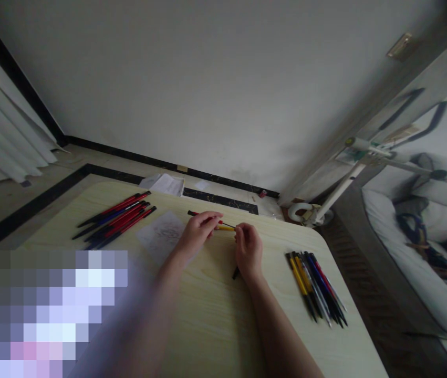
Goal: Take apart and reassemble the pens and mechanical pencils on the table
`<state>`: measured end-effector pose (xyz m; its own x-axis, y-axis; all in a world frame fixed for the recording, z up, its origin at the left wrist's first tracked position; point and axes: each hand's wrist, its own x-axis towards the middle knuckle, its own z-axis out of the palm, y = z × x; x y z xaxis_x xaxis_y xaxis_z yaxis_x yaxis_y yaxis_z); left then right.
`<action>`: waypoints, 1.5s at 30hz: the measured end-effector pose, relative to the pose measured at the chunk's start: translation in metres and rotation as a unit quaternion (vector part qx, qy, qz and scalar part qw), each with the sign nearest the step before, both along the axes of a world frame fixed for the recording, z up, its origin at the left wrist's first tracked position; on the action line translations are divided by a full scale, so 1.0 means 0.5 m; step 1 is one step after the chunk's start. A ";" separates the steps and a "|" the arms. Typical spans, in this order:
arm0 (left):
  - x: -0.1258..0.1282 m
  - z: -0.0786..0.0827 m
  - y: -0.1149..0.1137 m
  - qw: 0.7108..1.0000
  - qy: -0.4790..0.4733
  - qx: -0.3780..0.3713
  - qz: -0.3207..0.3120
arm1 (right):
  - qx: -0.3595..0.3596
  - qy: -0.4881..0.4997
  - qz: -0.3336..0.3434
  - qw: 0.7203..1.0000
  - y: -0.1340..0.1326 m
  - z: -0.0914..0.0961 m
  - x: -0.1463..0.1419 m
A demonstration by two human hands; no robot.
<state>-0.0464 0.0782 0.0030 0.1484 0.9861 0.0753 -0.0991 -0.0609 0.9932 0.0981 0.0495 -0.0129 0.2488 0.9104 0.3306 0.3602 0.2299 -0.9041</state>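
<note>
My left hand [201, 231] is closed on a red pen barrel [220, 222], whose black end [192, 213] sticks out to the left. From the barrel a thin dark rod [229, 225], like a pen refill, runs across to my right hand [250, 249], which pinches its other end. Just under the rod is a yellow pen part [226, 228]; whether it is held or lies on the table I cannot tell. A black pen piece [235, 273] pokes out below my right hand, the rest of it hidden.
On the light wooden table [207, 315], a pile of red and dark pens [118, 218] lies left, beside a sheet with a drawing [164, 233]. Several yellow, blue, red and silver pens [313, 283] lie right. Beyond the table's right edge stands a white metal frame [341, 191].
</note>
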 end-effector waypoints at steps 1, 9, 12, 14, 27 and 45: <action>0.000 -0.001 0.000 1.000 -0.003 0.000 0.001 | -0.001 -0.001 -0.001 1.000 0.000 0.000 0.000; 0.001 0.006 -0.001 1.000 -0.006 -0.011 -0.007 | -0.003 -0.009 -0.004 1.000 0.003 -0.004 0.001; 0.001 0.007 -0.001 1.000 -0.015 -0.014 -0.006 | -0.008 -0.008 -0.002 1.000 0.003 -0.005 0.002; 0.001 0.006 0.000 1.000 -0.022 -0.012 0.000 | -0.007 -0.006 -0.004 1.000 0.003 -0.005 0.002; -0.003 -0.002 0.008 0.997 -0.070 -0.027 0.022 | 0.000 0.065 -0.030 0.997 -0.003 0.013 0.001; -0.005 0.004 0.009 0.987 -0.132 -0.071 0.062 | -0.019 0.099 -0.065 0.993 0.011 0.004 0.016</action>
<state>-0.0488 0.0826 0.0049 0.0205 0.9988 -0.0453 -0.3563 0.0497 0.9330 0.1061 0.0548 -0.0111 0.4214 0.8773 0.2298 0.1996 0.1574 -0.9671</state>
